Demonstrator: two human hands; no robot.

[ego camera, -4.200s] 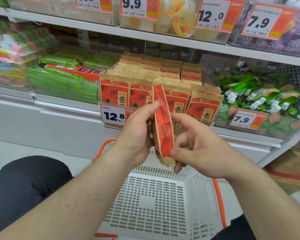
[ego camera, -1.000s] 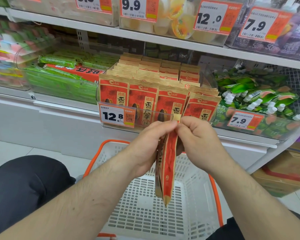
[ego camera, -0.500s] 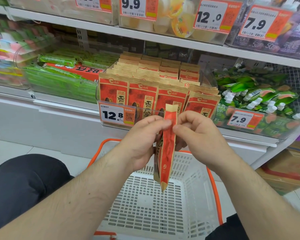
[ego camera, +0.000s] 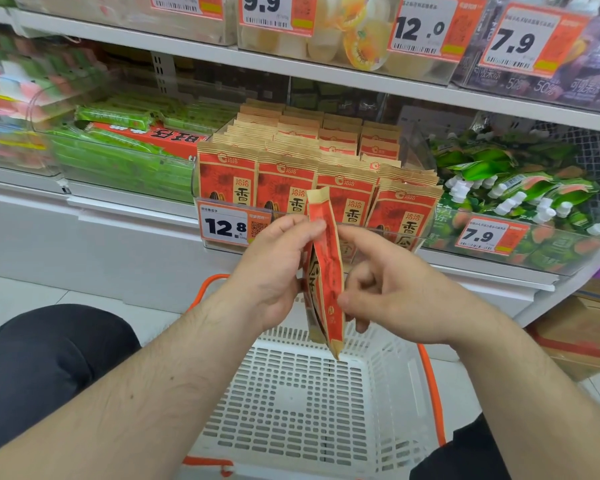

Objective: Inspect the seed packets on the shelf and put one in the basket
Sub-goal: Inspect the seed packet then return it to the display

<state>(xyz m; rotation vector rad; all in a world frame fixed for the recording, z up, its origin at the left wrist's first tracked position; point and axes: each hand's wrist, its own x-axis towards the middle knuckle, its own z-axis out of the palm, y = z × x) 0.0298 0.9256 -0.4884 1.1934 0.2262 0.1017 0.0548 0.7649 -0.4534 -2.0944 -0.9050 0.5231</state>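
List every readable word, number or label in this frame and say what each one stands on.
"12.8": price tag on the seed packets' bin.
"7.9": price tag on the green pouch bin.
"9.9": upper shelf tag.
"12.0": upper shelf tag.
"7.9": upper shelf tag.
"50%": purple packs, upper right.
"洽洽" and "香": shelved seed packets.
Small print, barcodes, the QR code and the held packet: unreadable.

Both forearms are bare, no sleeves, watch or rings on the left hand [ego camera: 274, 271] or right hand [ego camera: 395, 292]; dark black trousers [ego camera: 39, 362].
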